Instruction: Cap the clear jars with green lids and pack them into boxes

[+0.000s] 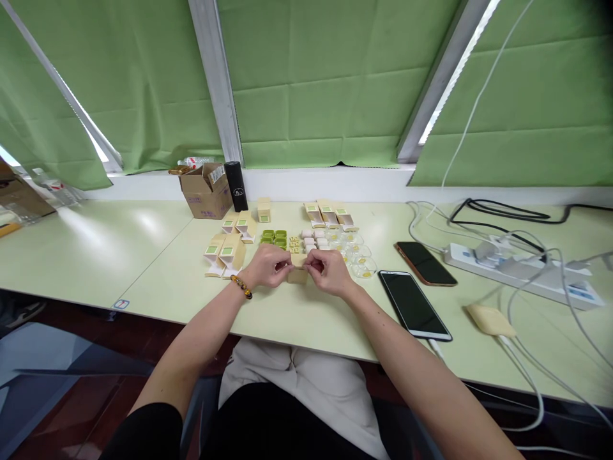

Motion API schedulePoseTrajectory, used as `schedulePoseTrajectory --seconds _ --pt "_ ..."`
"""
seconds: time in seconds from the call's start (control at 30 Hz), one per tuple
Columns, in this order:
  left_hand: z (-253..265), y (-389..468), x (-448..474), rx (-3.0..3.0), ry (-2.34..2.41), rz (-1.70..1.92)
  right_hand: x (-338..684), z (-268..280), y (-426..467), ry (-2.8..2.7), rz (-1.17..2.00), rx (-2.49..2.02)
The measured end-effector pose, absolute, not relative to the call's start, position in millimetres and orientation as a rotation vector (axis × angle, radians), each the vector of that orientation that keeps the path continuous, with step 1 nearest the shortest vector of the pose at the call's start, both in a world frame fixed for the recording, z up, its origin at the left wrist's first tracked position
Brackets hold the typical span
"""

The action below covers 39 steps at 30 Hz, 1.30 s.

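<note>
Between my hands, near the table's front edge, stands a small tan cardboard box point(297, 276). My left hand point(269, 265) pinches its left upper edge, and my right hand point(328, 269) pinches the right one. Just beyond them lie several green square pieces point(274, 238), small yellow pieces point(294, 243), pale pink pieces point(313, 239) and clear plastic cups point(363, 255) with yellow bits in them. Open small boxes with green labels point(232, 250) stand to the left, and more open boxes point(329, 215) stand at the back. One box point(264, 209) of this kind looks closed.
Two phones point(414, 305) lie to the right, near a white power strip point(522, 276) with tangled cables and a cream-coloured case point(491, 319). At the back left stand a brown carton point(205, 195) and a black cylinder point(236, 185).
</note>
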<state>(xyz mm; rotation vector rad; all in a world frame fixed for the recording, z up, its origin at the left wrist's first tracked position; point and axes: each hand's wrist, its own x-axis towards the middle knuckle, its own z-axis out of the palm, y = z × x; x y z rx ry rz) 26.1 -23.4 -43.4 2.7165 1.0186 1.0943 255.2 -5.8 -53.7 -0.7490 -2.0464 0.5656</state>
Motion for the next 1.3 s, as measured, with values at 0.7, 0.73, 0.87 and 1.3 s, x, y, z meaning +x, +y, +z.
schedulePoseTrajectory --seconds 0.7,0.73,0.87,1.3 --pt "-42 -22 35 2.492 1.652 0.995 272 -35 -1 -2.409 0.405 -0.994" --pt "-42 -22 35 2.49 1.679 0.975 272 -36 0 -2.397 0.371 -1.024" --pt "-40 -21 35 2.431 1.766 1.019 272 -37 2 -2.304 0.255 -1.14" --pt "-37 -24 40 2.406 1.758 0.843 275 -31 -1 -2.373 0.683 -0.901"
